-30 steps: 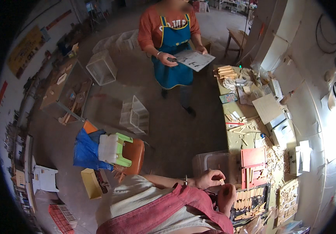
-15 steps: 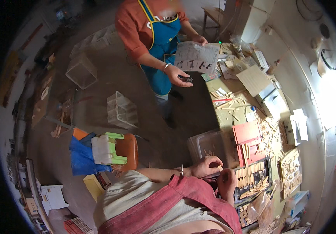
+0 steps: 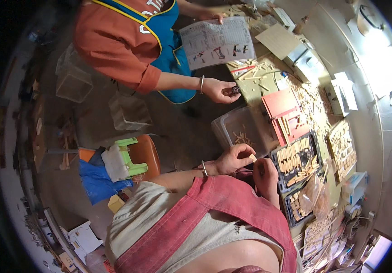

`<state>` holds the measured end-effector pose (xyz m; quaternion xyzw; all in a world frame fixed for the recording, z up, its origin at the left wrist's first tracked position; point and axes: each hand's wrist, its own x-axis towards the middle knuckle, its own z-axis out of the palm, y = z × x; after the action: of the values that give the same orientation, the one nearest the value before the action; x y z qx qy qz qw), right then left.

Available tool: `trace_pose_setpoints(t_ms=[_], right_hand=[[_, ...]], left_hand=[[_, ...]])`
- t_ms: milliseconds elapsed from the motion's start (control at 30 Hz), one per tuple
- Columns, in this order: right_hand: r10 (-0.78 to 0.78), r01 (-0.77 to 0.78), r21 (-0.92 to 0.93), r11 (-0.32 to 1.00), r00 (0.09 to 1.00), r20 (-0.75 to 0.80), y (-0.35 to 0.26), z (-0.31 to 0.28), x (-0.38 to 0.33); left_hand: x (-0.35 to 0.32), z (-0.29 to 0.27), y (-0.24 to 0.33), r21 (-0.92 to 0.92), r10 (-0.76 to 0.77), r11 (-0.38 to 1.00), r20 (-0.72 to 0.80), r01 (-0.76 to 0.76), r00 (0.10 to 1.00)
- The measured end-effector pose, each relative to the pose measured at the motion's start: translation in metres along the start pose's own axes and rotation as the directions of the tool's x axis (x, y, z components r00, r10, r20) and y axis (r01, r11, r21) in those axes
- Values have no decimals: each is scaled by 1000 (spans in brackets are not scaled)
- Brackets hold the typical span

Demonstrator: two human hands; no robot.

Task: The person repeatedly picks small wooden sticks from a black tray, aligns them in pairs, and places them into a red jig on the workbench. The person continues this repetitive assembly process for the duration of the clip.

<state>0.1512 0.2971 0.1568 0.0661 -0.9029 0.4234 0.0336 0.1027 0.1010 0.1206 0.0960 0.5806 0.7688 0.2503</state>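
My left hand [image 3: 233,160], with a band at its wrist, pinches a small pale wooden piece [image 3: 252,158] between thumb and fingertips. Close beside it, my right hand [image 3: 266,176] is closed with its fingers curled; whatever is in it, if anything, is hidden. Just right of my hands lies a black tray [image 3: 317,154] of short wooden sticks [image 3: 291,159]. Beyond my hands stands a clear plastic bin [image 3: 217,125] with a few sticks at its bottom. A red board [image 3: 283,103] with some sticks on it lies beside the bin.
A co-worker in a blue apron [image 3: 163,36] stands ahead, holding a printed sheet [image 3: 218,41] and a small dark round object [image 3: 236,89]. Wood scraps [image 3: 312,98] litter the bench. A second black tray [image 3: 292,214] is nearer. At left stand a green-and-white stool [image 3: 122,159] and an orange chair [image 3: 152,157].
The co-worker has come nearer, and the hand with the dark object now reaches to the bench edge. My view has shifted slightly; my hands keep nearly the same pose around the wooden piece.
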Motion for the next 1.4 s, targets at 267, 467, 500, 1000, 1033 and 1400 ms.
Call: trace_pose_setpoints(t_ms=[267, 467, 500, 1000, 1033, 1400], right_hand=[[9, -10, -26, 1000, 1000, -28, 0, 4, -14], [29, -31, -37, 999, 998, -49, 6, 5, -28], [32, -33, -29, 999, 998, -49, 7, 6, -30], [52, -53, -14, 999, 996, -68, 3, 0, -42], [42, -44, -23, 999, 997, -70, 3, 1, -43], [40, -42, -33, 999, 998, -37, -2, 6, -30]], left_hand=[[-10, 3, -2, -3, -109, 994, 21, 109, 994], [-15, 7, -8, 18, -93, 996, 52, 92, 994], [-15, 7, -8, 13, -112, 994, 56, 111, 992], [-16, 16, -4, 53, -54, 997, 91, 49, 994], [-17, 15, -5, 44, -55, 998, 94, 51, 994], [-17, 8, -5, -5, -78, 997, 21, 78, 997]])
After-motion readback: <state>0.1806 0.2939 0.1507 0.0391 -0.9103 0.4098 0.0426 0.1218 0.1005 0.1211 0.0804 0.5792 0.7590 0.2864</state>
